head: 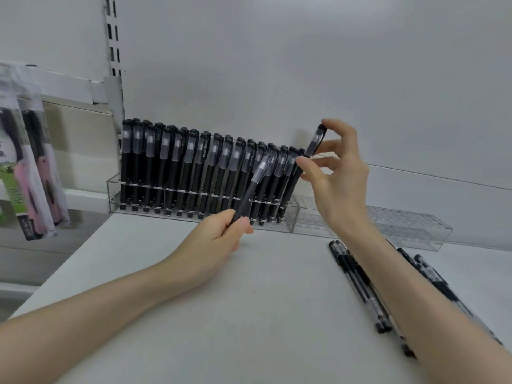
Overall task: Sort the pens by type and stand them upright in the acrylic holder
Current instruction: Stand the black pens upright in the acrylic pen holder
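A clear acrylic holder (113, 187) stands at the back of the white shelf, filled with several upright black pens (177, 170) with frosted caps. My left hand (221, 234) grips the lower end of one black pen (253, 184), which leans up to the right in front of the row. My right hand (335, 176) pinches the cap of another black pen (313, 146) between thumb and forefinger; that pen tilts at the right end of the row, its lower end down in the holder.
A second clear holder (410, 228) with no pens stands to the right of the first. Several loose black pens (360, 284) lie on the shelf at the right, partly under my right forearm. Packaged goods (30, 167) hang at the left.
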A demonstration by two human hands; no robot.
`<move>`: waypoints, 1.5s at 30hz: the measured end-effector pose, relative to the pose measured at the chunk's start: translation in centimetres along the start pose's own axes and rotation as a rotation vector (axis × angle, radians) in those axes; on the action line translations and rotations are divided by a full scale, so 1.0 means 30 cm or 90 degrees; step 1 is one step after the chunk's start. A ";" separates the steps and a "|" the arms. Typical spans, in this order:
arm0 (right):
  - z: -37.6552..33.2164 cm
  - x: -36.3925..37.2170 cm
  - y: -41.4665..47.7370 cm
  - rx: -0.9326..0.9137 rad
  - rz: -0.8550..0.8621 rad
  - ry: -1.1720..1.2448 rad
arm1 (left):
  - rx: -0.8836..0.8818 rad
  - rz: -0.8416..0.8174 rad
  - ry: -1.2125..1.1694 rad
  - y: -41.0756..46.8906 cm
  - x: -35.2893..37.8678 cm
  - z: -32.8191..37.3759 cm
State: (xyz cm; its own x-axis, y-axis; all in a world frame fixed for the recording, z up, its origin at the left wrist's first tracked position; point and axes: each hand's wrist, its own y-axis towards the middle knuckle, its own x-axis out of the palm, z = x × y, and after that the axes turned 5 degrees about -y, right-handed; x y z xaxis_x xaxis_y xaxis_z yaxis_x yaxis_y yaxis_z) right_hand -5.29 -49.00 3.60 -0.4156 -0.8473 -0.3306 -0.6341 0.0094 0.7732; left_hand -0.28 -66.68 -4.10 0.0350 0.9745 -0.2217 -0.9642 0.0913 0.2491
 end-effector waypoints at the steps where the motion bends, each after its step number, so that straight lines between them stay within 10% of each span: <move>1: 0.001 0.003 0.001 0.002 0.007 0.010 | 0.002 -0.001 0.001 -0.001 0.000 0.001; 24: 0.009 0.017 -0.011 0.020 -0.095 -0.183 | -0.011 -0.021 -0.025 -0.002 -0.004 0.006; 34: -0.035 0.036 -0.094 0.182 -0.219 0.338 | 0.073 -0.052 0.030 -0.018 0.014 -0.003; 45: 0.001 -0.068 -0.027 0.066 0.082 0.124 | 0.288 0.110 0.487 0.004 -0.035 -0.040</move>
State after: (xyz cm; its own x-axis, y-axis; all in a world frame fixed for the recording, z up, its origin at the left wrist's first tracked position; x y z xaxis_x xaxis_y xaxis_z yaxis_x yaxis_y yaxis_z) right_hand -3.94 -47.28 3.64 -0.3700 -0.9220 -0.1143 -0.6519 0.1700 0.7390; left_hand -0.75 -67.93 -4.95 -0.4406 0.5947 -0.6724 -0.7384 0.1858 0.6482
